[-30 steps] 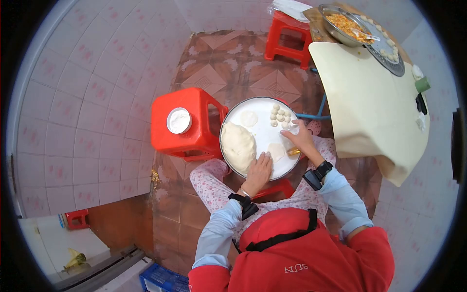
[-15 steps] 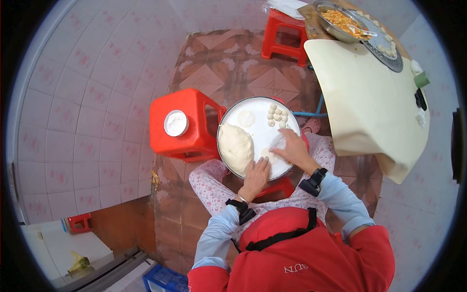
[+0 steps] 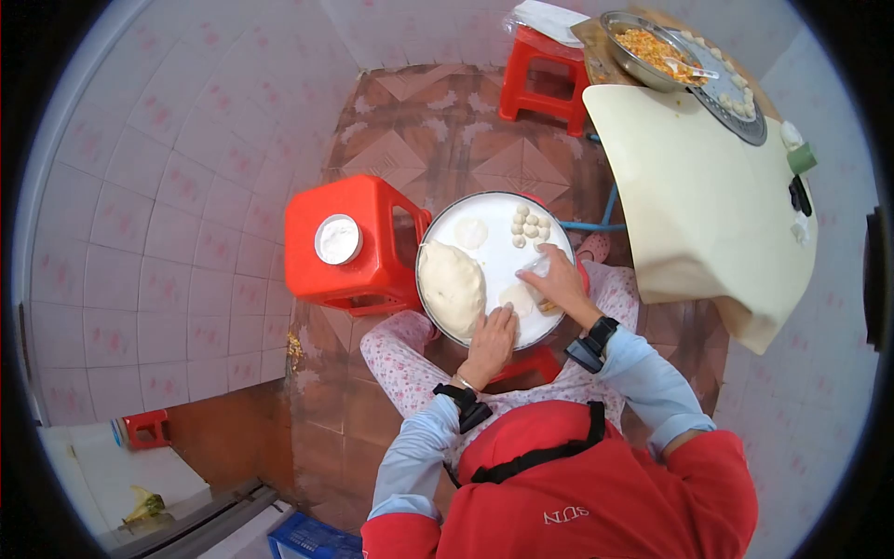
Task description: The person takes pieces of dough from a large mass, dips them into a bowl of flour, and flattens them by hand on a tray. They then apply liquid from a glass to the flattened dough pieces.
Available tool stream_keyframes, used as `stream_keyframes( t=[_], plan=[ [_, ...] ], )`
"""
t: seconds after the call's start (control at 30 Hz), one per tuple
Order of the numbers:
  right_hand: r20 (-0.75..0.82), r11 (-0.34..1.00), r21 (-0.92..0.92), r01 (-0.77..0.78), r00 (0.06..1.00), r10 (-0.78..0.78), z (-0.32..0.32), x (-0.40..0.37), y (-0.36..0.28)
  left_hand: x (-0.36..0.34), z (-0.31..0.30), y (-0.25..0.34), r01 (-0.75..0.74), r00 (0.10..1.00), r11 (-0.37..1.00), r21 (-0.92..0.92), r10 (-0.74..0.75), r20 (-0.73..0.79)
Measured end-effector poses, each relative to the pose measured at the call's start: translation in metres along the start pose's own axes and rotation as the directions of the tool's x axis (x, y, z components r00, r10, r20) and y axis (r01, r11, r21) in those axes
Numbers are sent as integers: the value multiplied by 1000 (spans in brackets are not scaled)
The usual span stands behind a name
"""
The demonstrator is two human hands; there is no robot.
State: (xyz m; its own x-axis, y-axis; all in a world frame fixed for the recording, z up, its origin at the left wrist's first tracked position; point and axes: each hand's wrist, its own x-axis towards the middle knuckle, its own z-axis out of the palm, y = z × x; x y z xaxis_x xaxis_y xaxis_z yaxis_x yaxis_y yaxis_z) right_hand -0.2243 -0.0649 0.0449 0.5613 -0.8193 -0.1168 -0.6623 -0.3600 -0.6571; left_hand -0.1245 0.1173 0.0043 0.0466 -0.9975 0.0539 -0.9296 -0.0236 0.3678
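A round white tray (image 3: 484,210) rests on my lap. On its left lies a big lump of dough (image 3: 451,284). Several small dough balls (image 3: 529,226) sit at its far right, with a flattened disc (image 3: 471,233) beside them. A second flattened dough disc (image 3: 515,298) lies at the near side. My left hand (image 3: 494,337) lies flat on the tray's near edge, fingertips touching that disc. My right hand (image 3: 559,281) is over the disc's right side, closed around a small clear glass-like object (image 3: 534,267).
A red stool (image 3: 358,270) to the left carries a white bowl of flour (image 3: 337,239). A cream table (image 3: 708,214) at right holds a metal bowl of orange filling (image 3: 652,47) and a dark round tray (image 3: 740,116). Another red stool (image 3: 545,70) stands behind.
My right hand came back from the tray's far right rim by the small balls to the near dough disc, bringing the clear object. The left hand stayed at the near edge.
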Motion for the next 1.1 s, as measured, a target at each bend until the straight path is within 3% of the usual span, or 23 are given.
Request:
stream_keyframes(
  t=[0.03,0.1,0.23,0.33,0.4,0.43,0.5,0.53,0.6,0.7,0.73,0.77,0.8,0.83,0.9,0.97,1.0,1.07,1.1],
  plan=[
    [1,1000,-1,2,1000,-2,-4,1,2,2,0,-3,2,1000,1000,0,-2,-2],
    [-4,991,99,-89,996,90,-10,0,8,9,0,-11,-136,985,968,212,156,-79],
    [-4,985,149,-83,996,84,-19,0,13,24,8,-19,-155,981,923,351,186,-56],
    [-85,977,213,-4,996,23,-22,4,12,28,12,-7,-50,994,932,360,80,-70],
    [-96,983,182,11,995,7,-30,4,8,32,7,6,186,983,964,190,-181,-41],
    [-97,983,182,7,995,11,-35,2,5,33,0,9,182,983,965,189,-179,-38],
    [18,994,108,-27,1000,25,-39,-4,-1,31,-13,14,225,974,974,5,-225,-12],
    [21,994,109,-28,999,26,-36,-6,0,28,-10,11,227,974,974,6,-227,-10],
    [-8,969,-68,238,971,-239,-25,-10,5,19,-3,2,62,997,996,65,-58,-51],
    [-26,923,-169,345,935,-354,1,-18,0,10,4,-3,-35,996,984,173,49,-74],
    [-29,907,-153,392,916,-400,6,-21,-5,9,5,-2,-37,996,985,170,50,-74],
    [-27,908,-154,391,917,-399,11,-25,-10,8,8,1,0,1000,988,156,-3,20],
    [3,887,-244,393,914,-405,17,-29,-15,8,8,2,41,992,988,146,-58,113],
    [35,857,-330,396,912,-408,21,-30,-17,8,8,3,46,991,988,145,-63,114],
    [23,851,-354,388,913,-406,24,-25,-17,7,8,6,39,999,982,187,-45,28],
    [70,941,-284,186,982,-173,21,-15,-18,5,12,4,35,999,984,177,-34,-6],
    [65,939,-287,190,982,-179,20,-10,-16,7,13,3,30,999,985,170,-23,-47],
    [44,995,-89,42,998,-38,15,-4,-6,8,16,2,47,997,988,145,-38,-65],
    [42,995,-91,48,998,-45,8,-1,-5,10,13,4,65,995,991,116,-56,-76]
  ],
)
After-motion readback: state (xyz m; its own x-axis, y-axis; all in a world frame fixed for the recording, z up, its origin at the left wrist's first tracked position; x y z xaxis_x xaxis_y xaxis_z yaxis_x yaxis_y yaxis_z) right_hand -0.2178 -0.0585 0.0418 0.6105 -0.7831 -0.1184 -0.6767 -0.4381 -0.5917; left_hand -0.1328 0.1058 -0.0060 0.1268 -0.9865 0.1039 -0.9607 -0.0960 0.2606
